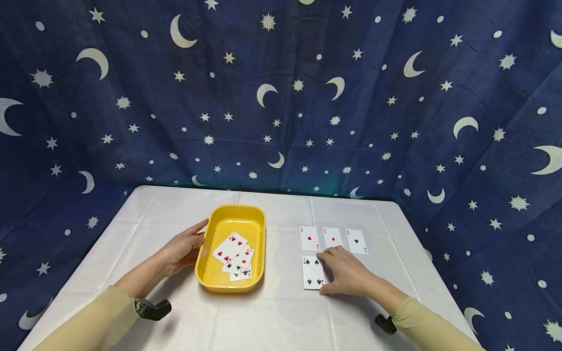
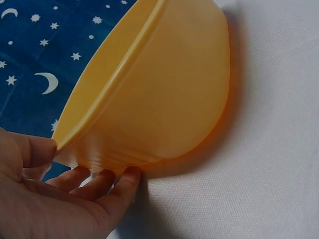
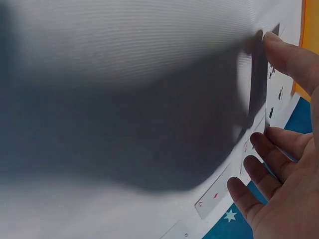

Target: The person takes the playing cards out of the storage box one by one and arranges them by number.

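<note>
My left hand (image 1: 182,251) rests at the left side of a yellow tray (image 1: 199,265), its fingers spread along the outer wall and one fingertip at the rim. Several playing cards (image 1: 230,247) lie loosely overlapped inside, a hearts card uppermost. My right hand (image 1: 347,273) holds a four of spades (image 1: 311,273) by its right side, with the thumb at the near corner and the index finger at the far one. In the right wrist view this card (image 3: 279,89) shows nearly edge-on between thumb and index finger, while the other fingers extend free.
Behind the four lies a row of cards: an ace of hearts (image 1: 309,239), an ace of diamonds (image 1: 332,237) and an ace of clubs (image 1: 356,242). A white cloth covers the table (image 1: 272,321). Beyond its far edge hangs a blue curtain (image 1: 246,146) with moons and stars.
</note>
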The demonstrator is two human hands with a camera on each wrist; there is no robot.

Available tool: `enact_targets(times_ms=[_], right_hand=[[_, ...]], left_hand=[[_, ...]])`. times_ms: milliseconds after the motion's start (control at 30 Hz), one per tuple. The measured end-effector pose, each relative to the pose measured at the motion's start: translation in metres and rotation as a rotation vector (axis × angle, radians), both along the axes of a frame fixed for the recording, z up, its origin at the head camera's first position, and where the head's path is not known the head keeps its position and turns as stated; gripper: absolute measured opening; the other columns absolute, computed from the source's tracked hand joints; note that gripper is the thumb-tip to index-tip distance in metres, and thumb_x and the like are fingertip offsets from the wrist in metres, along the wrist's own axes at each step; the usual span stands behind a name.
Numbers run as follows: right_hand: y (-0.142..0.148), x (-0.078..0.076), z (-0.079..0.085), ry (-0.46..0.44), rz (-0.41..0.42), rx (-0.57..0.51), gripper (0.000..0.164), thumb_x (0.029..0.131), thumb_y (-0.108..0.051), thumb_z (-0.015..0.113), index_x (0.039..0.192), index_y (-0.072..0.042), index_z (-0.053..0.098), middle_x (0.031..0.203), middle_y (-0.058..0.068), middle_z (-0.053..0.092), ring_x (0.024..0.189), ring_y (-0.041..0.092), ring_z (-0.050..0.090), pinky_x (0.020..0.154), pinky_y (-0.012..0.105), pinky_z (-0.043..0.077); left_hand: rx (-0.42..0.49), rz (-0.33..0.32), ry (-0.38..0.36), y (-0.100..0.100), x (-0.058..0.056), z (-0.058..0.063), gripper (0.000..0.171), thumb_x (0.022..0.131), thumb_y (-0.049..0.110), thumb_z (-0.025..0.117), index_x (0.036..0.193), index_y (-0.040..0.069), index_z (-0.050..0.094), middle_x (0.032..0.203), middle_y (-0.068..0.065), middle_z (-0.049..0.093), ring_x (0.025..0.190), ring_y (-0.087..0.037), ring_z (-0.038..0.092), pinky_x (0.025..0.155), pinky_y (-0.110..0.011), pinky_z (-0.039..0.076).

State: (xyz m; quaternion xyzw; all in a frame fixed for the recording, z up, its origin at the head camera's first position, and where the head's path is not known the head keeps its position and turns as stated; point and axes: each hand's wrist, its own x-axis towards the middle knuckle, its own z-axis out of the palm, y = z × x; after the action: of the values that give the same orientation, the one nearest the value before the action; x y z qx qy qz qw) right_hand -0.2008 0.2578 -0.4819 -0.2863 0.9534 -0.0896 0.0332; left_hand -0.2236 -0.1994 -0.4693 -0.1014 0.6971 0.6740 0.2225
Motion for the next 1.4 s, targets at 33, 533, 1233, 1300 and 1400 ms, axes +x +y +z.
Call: enact_targets(times_ms=[33, 533, 1233, 1300, 1400], right_hand=[[0.0008, 0.0003, -0.0007, -0.003, -0.002, 0.000, 0.089, 0.066, -0.049, 0.090, 0.137, -0.004, 0.061, 0.128, 0.007, 0.061, 0.120, 0.027, 0.052, 0.101, 0.050, 0.045], [0.0070, -0.0022, -0.0077, -0.032, -0.013, -0.023, 0.088, 0.067, -0.049, 0.089, 0.139, -0.007, 0.061, 0.129, 0.003, 0.059, 0.119, 0.024, 0.051, 0.100, 0.049, 0.045], [0.0096, -0.0042, -0.0074, -0.097, -0.022, -0.048, 0.088, 0.068, -0.048, 0.090, 0.142, -0.009, 0.060, 0.126, -0.002, 0.055, 0.116, 0.020, 0.049, 0.100, 0.047, 0.043], [0.0094, -0.0041, -0.0069, -0.094, -0.020, -0.047, 0.088, 0.068, -0.048, 0.090, 0.142, -0.008, 0.060, 0.125, -0.001, 0.055, 0.115, 0.021, 0.049, 0.100, 0.047, 0.043], [0.0092, -0.0041, -0.0063, -0.086, -0.016, -0.042, 0.089, 0.068, -0.048, 0.090, 0.141, -0.008, 0.060, 0.125, -0.001, 0.055, 0.115, 0.021, 0.049, 0.099, 0.047, 0.043]], left_hand=[[0.000, -0.001, 0.000, 0.0001, 0.0001, 0.0001, 0.069, 0.104, 0.010, 0.043, 0.166, 0.025, 0.017, 0.166, -0.022, 0.022, 0.140, -0.042, 0.042, 0.105, -0.055, 0.047], [0.011, -0.005, 0.007, -0.0001, 0.0000, -0.0003, 0.069, 0.105, 0.011, 0.044, 0.166, 0.024, 0.016, 0.166, -0.022, 0.023, 0.141, -0.042, 0.041, 0.105, -0.055, 0.047], [0.009, -0.009, 0.006, 0.0014, 0.0008, 0.0017, 0.069, 0.105, 0.011, 0.044, 0.166, 0.025, 0.016, 0.167, -0.022, 0.021, 0.142, -0.042, 0.039, 0.106, -0.056, 0.045], [0.008, -0.012, 0.007, 0.0011, 0.0011, 0.0017, 0.069, 0.105, 0.011, 0.044, 0.166, 0.025, 0.015, 0.167, -0.022, 0.021, 0.142, -0.042, 0.039, 0.106, -0.056, 0.045], [0.006, -0.007, 0.004, 0.0009, 0.0011, 0.0015, 0.069, 0.105, 0.011, 0.044, 0.166, 0.025, 0.016, 0.167, -0.022, 0.021, 0.141, -0.042, 0.041, 0.107, -0.056, 0.045]])
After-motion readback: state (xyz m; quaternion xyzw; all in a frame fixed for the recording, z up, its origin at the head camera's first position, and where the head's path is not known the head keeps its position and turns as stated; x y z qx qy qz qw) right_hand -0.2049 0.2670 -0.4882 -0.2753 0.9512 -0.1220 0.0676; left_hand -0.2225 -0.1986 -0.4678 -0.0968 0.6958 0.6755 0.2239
